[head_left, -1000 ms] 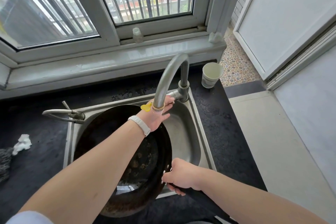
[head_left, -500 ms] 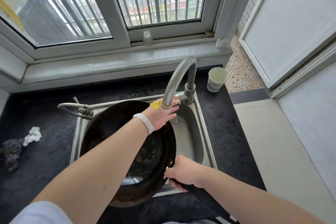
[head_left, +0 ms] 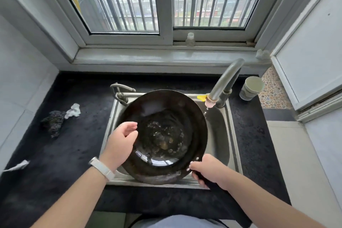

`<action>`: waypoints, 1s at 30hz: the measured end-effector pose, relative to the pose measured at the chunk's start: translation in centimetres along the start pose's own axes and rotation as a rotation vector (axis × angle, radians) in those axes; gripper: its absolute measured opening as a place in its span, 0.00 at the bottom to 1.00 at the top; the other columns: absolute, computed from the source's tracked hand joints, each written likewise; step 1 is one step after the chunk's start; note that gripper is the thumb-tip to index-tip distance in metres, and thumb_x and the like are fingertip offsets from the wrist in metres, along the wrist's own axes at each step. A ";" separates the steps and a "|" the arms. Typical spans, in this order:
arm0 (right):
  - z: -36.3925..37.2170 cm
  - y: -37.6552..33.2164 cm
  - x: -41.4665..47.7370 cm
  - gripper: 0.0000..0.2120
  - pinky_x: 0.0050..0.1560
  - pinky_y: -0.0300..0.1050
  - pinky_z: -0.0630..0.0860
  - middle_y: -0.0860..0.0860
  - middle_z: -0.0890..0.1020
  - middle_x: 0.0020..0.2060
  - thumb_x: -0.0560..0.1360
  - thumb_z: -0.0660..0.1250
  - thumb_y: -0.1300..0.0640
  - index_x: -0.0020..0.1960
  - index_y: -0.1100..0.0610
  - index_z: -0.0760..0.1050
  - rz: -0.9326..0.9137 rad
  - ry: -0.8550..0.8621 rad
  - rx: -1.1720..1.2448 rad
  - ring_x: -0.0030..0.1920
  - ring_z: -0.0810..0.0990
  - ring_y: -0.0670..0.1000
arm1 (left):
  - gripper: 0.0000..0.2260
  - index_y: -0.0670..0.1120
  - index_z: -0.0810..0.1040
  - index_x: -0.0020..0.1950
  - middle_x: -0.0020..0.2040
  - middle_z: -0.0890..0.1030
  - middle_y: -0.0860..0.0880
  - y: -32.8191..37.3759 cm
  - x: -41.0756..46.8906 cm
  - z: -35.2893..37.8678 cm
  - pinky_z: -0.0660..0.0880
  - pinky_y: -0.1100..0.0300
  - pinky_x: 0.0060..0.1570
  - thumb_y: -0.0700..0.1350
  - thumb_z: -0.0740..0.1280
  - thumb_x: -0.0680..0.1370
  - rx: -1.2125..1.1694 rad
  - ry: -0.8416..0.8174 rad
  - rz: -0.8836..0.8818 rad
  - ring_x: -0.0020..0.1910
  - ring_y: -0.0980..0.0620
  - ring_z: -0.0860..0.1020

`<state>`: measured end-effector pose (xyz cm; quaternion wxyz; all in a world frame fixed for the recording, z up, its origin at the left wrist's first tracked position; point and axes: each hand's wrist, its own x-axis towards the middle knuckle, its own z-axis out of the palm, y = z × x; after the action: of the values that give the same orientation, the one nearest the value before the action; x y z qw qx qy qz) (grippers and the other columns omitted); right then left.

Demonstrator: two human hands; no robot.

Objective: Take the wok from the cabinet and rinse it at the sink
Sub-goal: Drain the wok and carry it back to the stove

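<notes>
A black wok sits tilted in the steel sink, with a little water and some residue pooled in its bottom. My right hand grips the wok's dark handle at the sink's front right corner. Over the wok's left rim hovers my left hand, fingers apart and curled, holding nothing; a white band is on that wrist. The curved grey faucet ends beside the wok's right rim, and a few drops fall from its spout.
A second small tap stands at the sink's back left. A paper cup sits on the black counter right of the faucet. A dark scrubber and crumpled tissue lie to the left. The window sill runs behind.
My left hand has left the faucet spout and come back to the wok's left rim. The view has shifted so the sink sits more central. The right hand keeps its grip on the handle.
</notes>
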<state>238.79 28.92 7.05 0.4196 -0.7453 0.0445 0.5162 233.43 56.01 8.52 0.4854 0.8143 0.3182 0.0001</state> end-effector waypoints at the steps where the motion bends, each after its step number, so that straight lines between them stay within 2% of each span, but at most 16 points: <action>1: 0.3 0.1 0.0 0.19 0.21 0.39 0.68 0.52 0.72 0.17 0.78 0.61 0.61 0.29 0.62 0.70 -0.013 0.005 0.000 0.17 0.68 0.50 | 0.13 0.45 0.80 0.64 0.57 0.81 0.51 -1.4 -0.7 -0.8 0.73 0.55 0.65 0.36 0.67 0.81 0.062 0.050 0.019 0.61 0.49 0.79; 4: 1.5 0.6 0.2 0.19 0.22 0.41 0.68 0.55 0.73 0.20 0.78 0.62 0.60 0.28 0.63 0.71 -0.051 0.020 0.006 0.20 0.68 0.53 | 0.20 0.43 0.75 0.71 0.63 0.75 0.48 -5.0 -2.3 -2.2 0.70 0.53 0.67 0.37 0.69 0.79 0.134 0.165 -0.002 0.67 0.46 0.75; 7: 2.8 0.8 0.3 0.18 0.22 0.43 0.68 0.57 0.73 0.23 0.78 0.62 0.61 0.29 0.62 0.71 -0.061 0.041 0.030 0.22 0.69 0.54 | 0.30 0.43 0.64 0.79 0.73 0.70 0.43 -7.3 -3.7 -2.3 0.69 0.52 0.69 0.39 0.71 0.79 -0.039 0.171 -0.163 0.72 0.46 0.71; 9: 3.7 0.8 0.2 0.18 0.22 0.42 0.68 0.59 0.73 0.26 0.78 0.63 0.61 0.30 0.62 0.71 -0.065 0.058 0.056 0.22 0.69 0.54 | 0.32 0.46 0.60 0.81 0.75 0.69 0.43 -8.4 -4.3 -1.9 0.71 0.51 0.68 0.39 0.70 0.79 -0.212 0.143 -0.293 0.70 0.47 0.73; 11: 4.6 0.8 0.1 0.18 0.21 0.42 0.68 0.59 0.73 0.26 0.78 0.62 0.62 0.29 0.62 0.71 -0.062 0.069 0.077 0.21 0.69 0.53 | 0.31 0.47 0.61 0.81 0.72 0.74 0.43 -9.3 -4.7 -1.4 0.78 0.50 0.58 0.38 0.68 0.81 -0.410 0.068 -0.436 0.63 0.46 0.78; 13: 5.3 0.8 -0.2 0.20 0.22 0.42 0.68 0.58 0.72 0.24 0.79 0.62 0.61 0.28 0.61 0.71 -0.057 0.069 0.078 0.21 0.69 0.52 | 0.24 0.46 0.67 0.77 0.65 0.80 0.40 -9.6 -5.3 -0.8 0.81 0.49 0.49 0.36 0.66 0.82 -0.623 -0.040 -0.538 0.54 0.44 0.82; 14: 5.5 0.8 -0.3 0.21 0.22 0.42 0.67 0.58 0.71 0.24 0.79 0.62 0.60 0.27 0.60 0.71 -0.051 0.067 0.073 0.21 0.68 0.53 | 0.20 0.46 0.70 0.73 0.62 0.81 0.39 -9.5 -5.7 -0.4 0.81 0.48 0.48 0.35 0.65 0.82 -0.692 -0.084 -0.573 0.52 0.43 0.83; 16: 5.8 0.9 -0.6 0.22 0.22 0.41 0.67 0.58 0.71 0.23 0.79 0.62 0.58 0.26 0.59 0.72 -0.024 0.053 0.066 0.21 0.68 0.53 | 0.17 0.47 0.72 0.67 0.61 0.82 0.38 -9.2 -6.5 0.4 0.82 0.45 0.49 0.33 0.65 0.81 -0.777 -0.114 -0.618 0.54 0.40 0.84; 19: 5.7 1.0 -1.3 0.21 0.21 0.38 0.65 0.56 0.70 0.22 0.80 0.60 0.57 0.29 0.59 0.70 0.034 0.013 0.051 0.19 0.67 0.51 | 0.17 0.41 0.71 0.68 0.60 0.83 0.34 -8.4 -7.8 1.6 0.82 0.40 0.54 0.31 0.66 0.80 -0.823 -0.110 -0.642 0.58 0.35 0.83; 21: 5.3 1.3 -1.6 0.21 0.21 0.37 0.64 0.56 0.69 0.22 0.80 0.59 0.56 0.30 0.59 0.70 0.054 -0.022 0.051 0.19 0.66 0.50 | 0.17 0.35 0.69 0.68 0.56 0.82 0.33 -7.7 -8.8 2.2 0.80 0.38 0.58 0.29 0.63 0.80 -0.833 -0.074 -0.646 0.55 0.36 0.82; 22: 4.9 1.5 -1.5 0.21 0.20 0.37 0.63 0.56 0.69 0.22 0.81 0.59 0.56 0.30 0.59 0.70 0.060 -0.042 0.056 0.19 0.66 0.50 | 0.16 0.35 0.69 0.67 0.54 0.81 0.33 -7.3 -9.3 2.4 0.80 0.38 0.58 0.27 0.62 0.79 -0.842 -0.052 -0.640 0.54 0.36 0.82; 24: 4.2 2.2 -1.2 0.20 0.20 0.36 0.63 0.55 0.68 0.22 0.81 0.58 0.55 0.31 0.59 0.69 0.089 -0.093 0.066 0.19 0.65 0.49 | 0.15 0.40 0.71 0.62 0.53 0.81 0.35 -6.4 -10.6 2.9 0.81 0.40 0.55 0.26 0.59 0.79 -0.856 0.000 -0.621 0.53 0.37 0.81; 27: 3.1 3.4 -0.4 0.21 0.21 0.36 0.63 0.53 0.68 0.23 0.80 0.60 0.53 0.30 0.59 0.70 0.147 -0.172 0.100 0.21 0.66 0.48 | 0.20 0.49 0.72 0.58 0.57 0.81 0.38 -5.1 -12.5 3.8 0.83 0.45 0.46 0.26 0.58 0.78 -0.857 0.102 -0.590 0.53 0.39 0.82; 30: 2.4 4.5 0.4 0.20 0.22 0.36 0.65 0.54 0.71 0.27 0.79 0.61 0.53 0.30 0.59 0.73 0.146 -0.243 0.108 0.22 0.69 0.48 | 0.28 0.55 0.71 0.66 0.60 0.81 0.42 -3.5 -14.4 4.6 0.82 0.49 0.41 0.26 0.57 0.77 -0.800 0.179 -0.536 0.52 0.41 0.82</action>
<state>234.92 27.81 3.86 0.4227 -0.6485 0.0752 0.6286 221.53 46.11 7.77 0.7141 0.4501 0.5319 0.0674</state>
